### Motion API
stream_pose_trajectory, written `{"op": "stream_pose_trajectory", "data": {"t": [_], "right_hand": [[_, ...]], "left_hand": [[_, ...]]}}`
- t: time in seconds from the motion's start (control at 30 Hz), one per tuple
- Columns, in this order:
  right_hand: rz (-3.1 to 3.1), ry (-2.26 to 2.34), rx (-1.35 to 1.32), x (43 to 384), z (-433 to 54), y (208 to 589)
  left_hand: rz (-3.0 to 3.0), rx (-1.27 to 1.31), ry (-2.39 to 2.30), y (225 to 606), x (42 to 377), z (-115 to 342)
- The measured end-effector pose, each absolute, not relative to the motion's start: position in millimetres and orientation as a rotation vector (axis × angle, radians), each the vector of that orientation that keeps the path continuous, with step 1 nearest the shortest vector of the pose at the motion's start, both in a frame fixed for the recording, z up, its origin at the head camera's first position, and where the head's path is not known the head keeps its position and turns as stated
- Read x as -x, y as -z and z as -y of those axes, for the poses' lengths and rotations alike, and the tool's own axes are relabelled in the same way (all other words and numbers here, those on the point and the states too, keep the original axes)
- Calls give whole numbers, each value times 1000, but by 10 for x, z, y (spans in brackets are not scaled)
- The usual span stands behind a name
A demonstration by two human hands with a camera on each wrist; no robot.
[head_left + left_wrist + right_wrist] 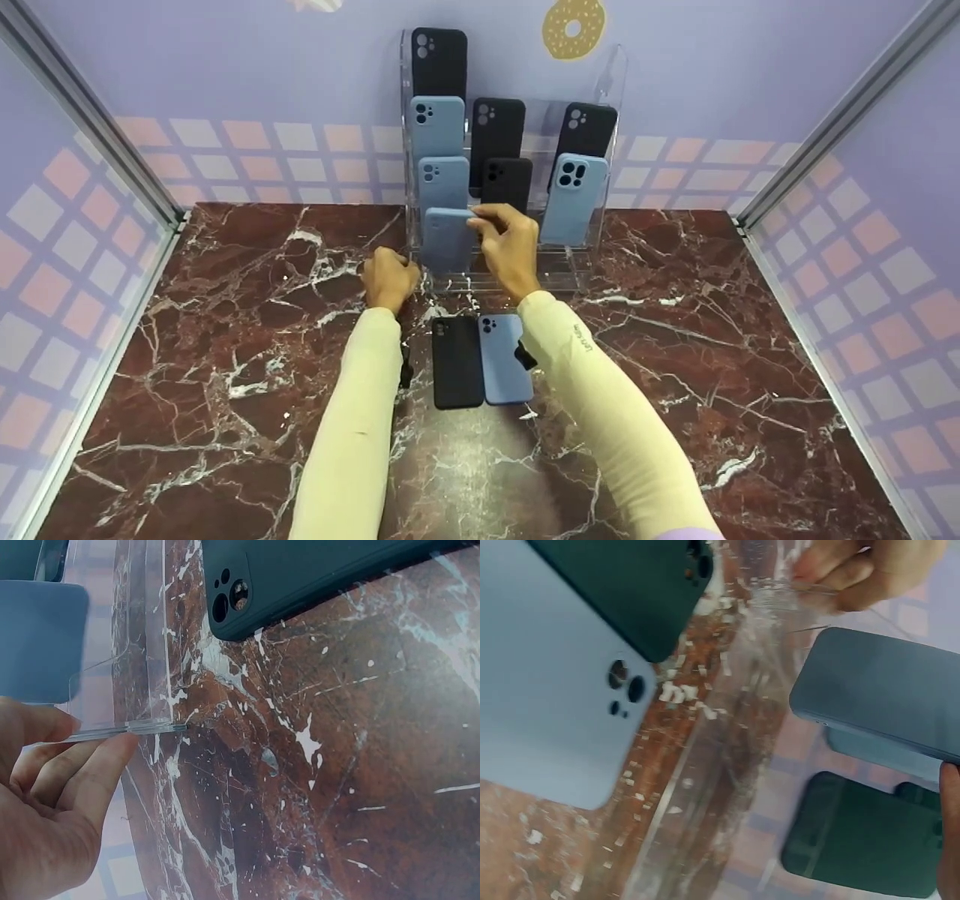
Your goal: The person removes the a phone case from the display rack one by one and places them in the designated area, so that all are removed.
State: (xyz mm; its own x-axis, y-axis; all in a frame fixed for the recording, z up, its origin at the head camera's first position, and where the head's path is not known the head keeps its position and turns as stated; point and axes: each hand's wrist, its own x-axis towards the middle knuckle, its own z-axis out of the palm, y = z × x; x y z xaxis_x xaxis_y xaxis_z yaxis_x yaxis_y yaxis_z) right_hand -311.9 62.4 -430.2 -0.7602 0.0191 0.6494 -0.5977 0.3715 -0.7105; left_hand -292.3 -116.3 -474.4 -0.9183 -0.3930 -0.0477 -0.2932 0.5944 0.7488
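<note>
My right hand (511,244) pinches the upper right corner of a blue phone case (448,240) at the lowest left tier of a clear acrylic display stand (615,71). That same case (885,690) shows its long edge in the right wrist view, fingertips at its far end. Down at the stand's front left, my left hand (390,277) grips the side panel (154,724) between thumb and fingers. A black phone case (457,364) and a blue phone case (504,364) lie side by side on the marble-patterned table in front of the stand.
Several black and blue cases stand in tiers on the rack, including a light blue case (576,199) at right and a black case (439,64) at top left. Patterned walls (847,217) enclose the table (225,360) at the back and both sides.
</note>
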Motion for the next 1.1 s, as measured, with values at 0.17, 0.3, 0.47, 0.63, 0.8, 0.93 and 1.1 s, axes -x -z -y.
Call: {"op": "stream_pose_trajectory", "data": {"t": [0.17,0.3,0.47,0.63,0.8,0.93,1.1], "right_hand": [[2051,-1455,-543,3053,-680,4162],[2063,-1469,-552,3007,-763,4102],[2099,-1460,-577,2959,-956,4086],[2138,-1415,-566,2923,-1263,4092],[2183,-1408,-498,2876,-1589,4074],[2222,-1436,-454,2838,-1820,4088],[2282,-1432,-429,2806,-2048,4163]], "left_hand": [[2685,-595,1238,4745,2925,1163],[2679,-615,1248,4748,2927,1174],[2691,-620,1244,4742,2925,1177],[2694,-613,1250,4744,2933,1168],[2707,-599,1236,4741,2938,1167],[2713,-589,1237,4733,2935,1165],[2717,-593,1232,4729,2940,1160]]}}
